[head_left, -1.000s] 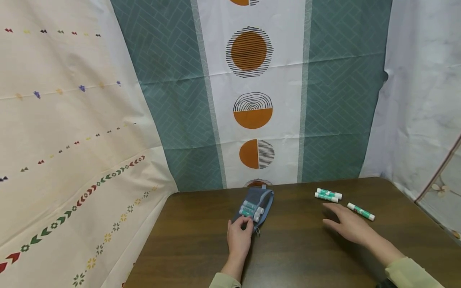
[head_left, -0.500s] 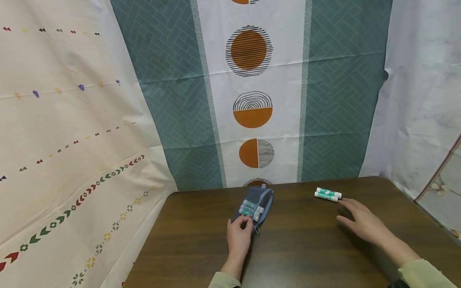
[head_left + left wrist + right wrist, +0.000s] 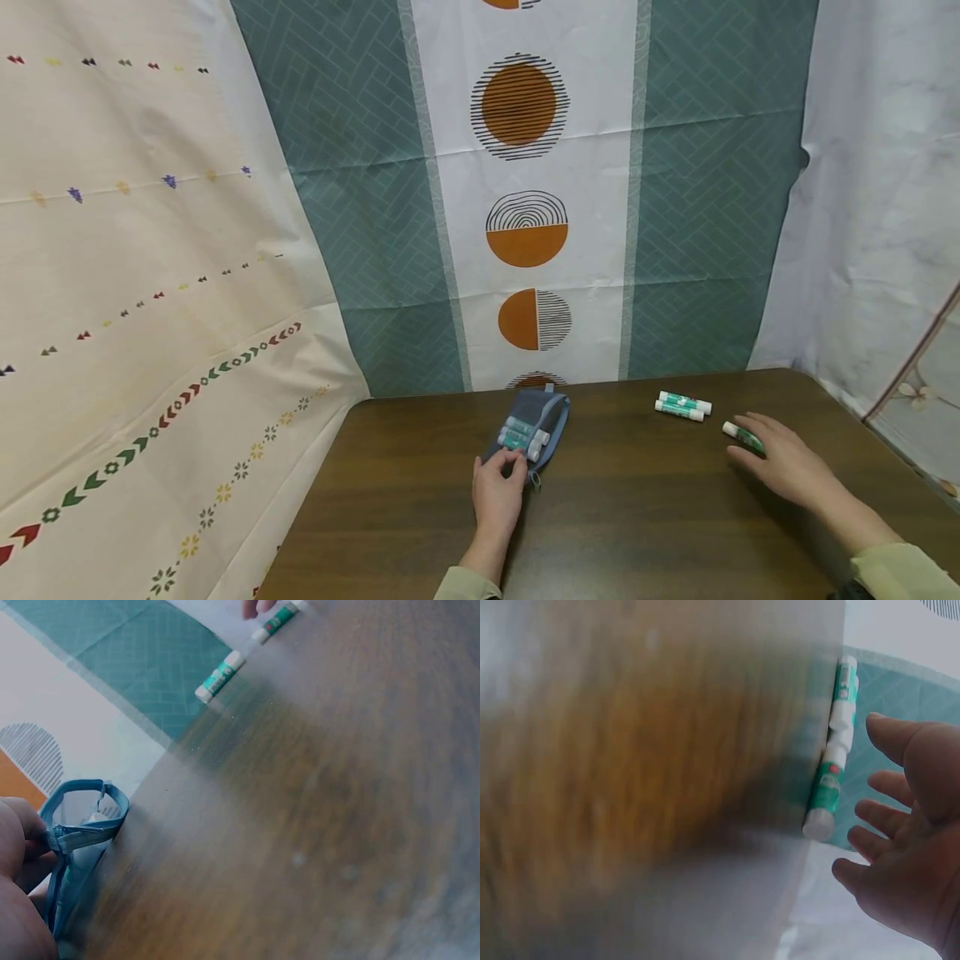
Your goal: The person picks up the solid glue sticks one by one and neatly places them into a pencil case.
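Note:
A small blue zip pouch (image 3: 555, 446) with a see-through side lies at the table's middle back. Several white-and-green tubes, which look like lip balms, show inside it. My left hand (image 3: 498, 496) pinches the pouch's near edge between thumb and fingers; the left wrist view shows its zipped mouth (image 3: 90, 838) gaping. On the right, my right hand (image 3: 783, 462) hovers with fingers extended and thumb apart, beside a lone lip balm tube (image 3: 742, 437) whose far end it covers in the head view. In the right wrist view a gap separates that tube (image 3: 826, 787) from the fingers.
Two more lip balm tubes (image 3: 681, 406) lie side by side near the back edge, left of my right hand. The brown wooden table (image 3: 600, 533) ends against a hanging patterned cloth (image 3: 547, 175). Light cloths hang at the left and right.
My right hand has moved rightward; half a second ago it hid the lone tube, which now shows partly again. The left hand and pouch have stayed in place.

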Demonstrator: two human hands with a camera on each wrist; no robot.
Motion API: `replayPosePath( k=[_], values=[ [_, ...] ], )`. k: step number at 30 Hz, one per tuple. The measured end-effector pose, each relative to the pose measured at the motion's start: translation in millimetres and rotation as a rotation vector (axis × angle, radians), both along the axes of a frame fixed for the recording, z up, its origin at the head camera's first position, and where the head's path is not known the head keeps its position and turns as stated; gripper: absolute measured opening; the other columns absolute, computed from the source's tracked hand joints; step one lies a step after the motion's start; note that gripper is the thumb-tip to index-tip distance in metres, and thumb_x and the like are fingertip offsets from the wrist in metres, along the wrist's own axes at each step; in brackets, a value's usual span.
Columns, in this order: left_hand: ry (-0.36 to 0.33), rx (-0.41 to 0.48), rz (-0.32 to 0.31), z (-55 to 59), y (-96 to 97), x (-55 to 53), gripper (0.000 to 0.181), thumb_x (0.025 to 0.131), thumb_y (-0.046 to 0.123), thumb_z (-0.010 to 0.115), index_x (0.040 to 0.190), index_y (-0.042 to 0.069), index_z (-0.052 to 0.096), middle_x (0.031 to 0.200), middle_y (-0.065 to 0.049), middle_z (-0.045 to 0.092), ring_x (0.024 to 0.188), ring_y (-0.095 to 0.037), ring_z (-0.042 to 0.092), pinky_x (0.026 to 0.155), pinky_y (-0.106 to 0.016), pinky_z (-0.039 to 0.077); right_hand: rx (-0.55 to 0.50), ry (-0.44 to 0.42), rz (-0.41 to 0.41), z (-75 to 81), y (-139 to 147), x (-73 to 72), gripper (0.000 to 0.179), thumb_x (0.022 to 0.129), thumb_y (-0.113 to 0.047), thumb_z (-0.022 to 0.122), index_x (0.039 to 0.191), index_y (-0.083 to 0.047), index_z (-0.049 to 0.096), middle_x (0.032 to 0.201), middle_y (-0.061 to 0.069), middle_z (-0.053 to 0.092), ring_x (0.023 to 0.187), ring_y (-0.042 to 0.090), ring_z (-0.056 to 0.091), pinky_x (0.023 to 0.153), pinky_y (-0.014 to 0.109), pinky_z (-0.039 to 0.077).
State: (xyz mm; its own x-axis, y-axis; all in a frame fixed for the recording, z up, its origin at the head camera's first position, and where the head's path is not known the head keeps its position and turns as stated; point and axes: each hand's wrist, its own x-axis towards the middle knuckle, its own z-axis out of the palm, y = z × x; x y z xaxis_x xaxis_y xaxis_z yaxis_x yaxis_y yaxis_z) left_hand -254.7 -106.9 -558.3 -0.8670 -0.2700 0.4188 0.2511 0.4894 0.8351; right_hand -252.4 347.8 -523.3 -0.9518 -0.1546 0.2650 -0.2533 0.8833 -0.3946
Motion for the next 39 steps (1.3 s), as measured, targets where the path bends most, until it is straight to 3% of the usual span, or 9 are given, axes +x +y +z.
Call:
replayPosePath(
  k=[7, 27, 39],
  values=[
    [0.0, -0.004, -0.002, -0.5, -1.2, 0.2, 0.005, 0.095, 0.008, 0.081, 0.091, 0.01, 0.085, 0.105, 0.003, 0.085, 0.118, -0.032, 0.077, 0.13, -0.065, 0.029, -0.011, -0.011, -0.014, -0.3, 16, -0.8, 0.066, 0.108, -0.03, 0.073, 0.148, 0.017, 0.051, 0.147, 0.047, 0.049, 0.133, 0.069, 0.048, 0.101, 0.082, 0.045],
    [0.002, -0.012, -0.006, -0.4, -0.5, 1.9, 0.006, 0.096, 0.008, 0.079, 0.092, 0.008, 0.084, 0.109, 0.002, 0.085, 0.118, -0.033, 0.077, 0.13, -0.064, 0.029, 0.01, -0.121, -0.029, -7.1, 39, 1.6, 0.072, 0.11, -0.037, 0.069, 0.143, 0.024, 0.05, 0.143, 0.053, 0.046, 0.128, 0.074, 0.046, 0.097, 0.083, 0.046],
    [-0.009, -0.012, -0.006, -1.5, -1.0, 1.2, 0.008, 0.096, 0.008, 0.08, 0.091, 0.012, 0.084, 0.107, 0.003, 0.085, 0.119, -0.032, 0.077, 0.13, -0.064, 0.029, 0.001, -0.11, -0.014, -8.6, 40, 3.4, 0.059, 0.111, -0.028, 0.067, 0.138, 0.023, 0.055, 0.14, 0.053, 0.049, 0.127, 0.074, 0.048, 0.097, 0.082, 0.047]
  ],
)
